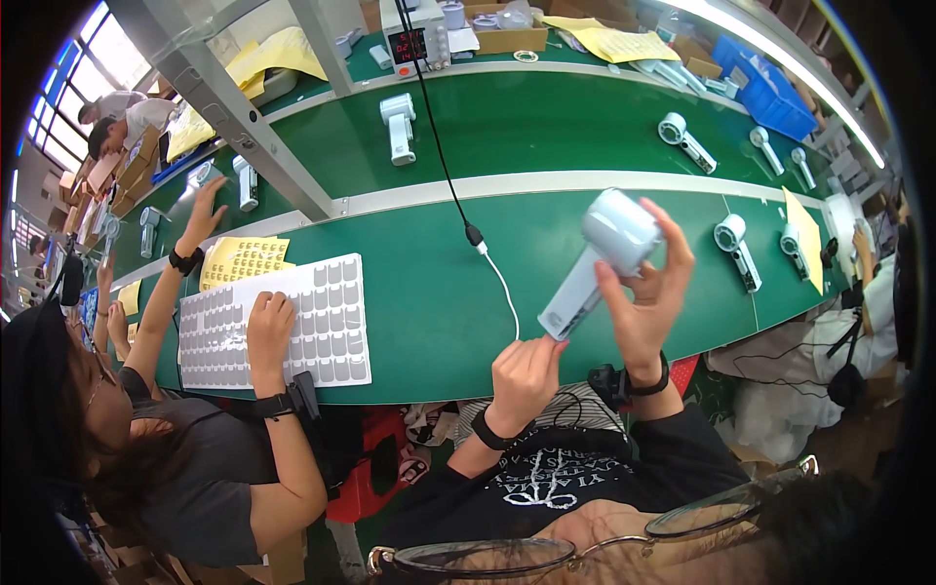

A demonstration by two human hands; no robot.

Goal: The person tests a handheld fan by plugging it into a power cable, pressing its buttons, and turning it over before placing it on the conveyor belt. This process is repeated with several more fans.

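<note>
Holding the pale-blue fan right of the sticker sheet, the right hand's grip clasps it near the head; nearer that sheet, the left hand's grip pinches the white cable.

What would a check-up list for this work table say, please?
Surface: green table, plain and shiny.
Job's things: pale blue fan, held up above the table.
Clutter: white sticker sheet and yellow sheet at left; other fans about.
Hands: right hand grips the fan; left hand pinches the white cable by the handle's bottom.
Cables: black cable joins the white cable; plugged into the fan, cannot tell.
Surroundings: co-worker at left.
</note>
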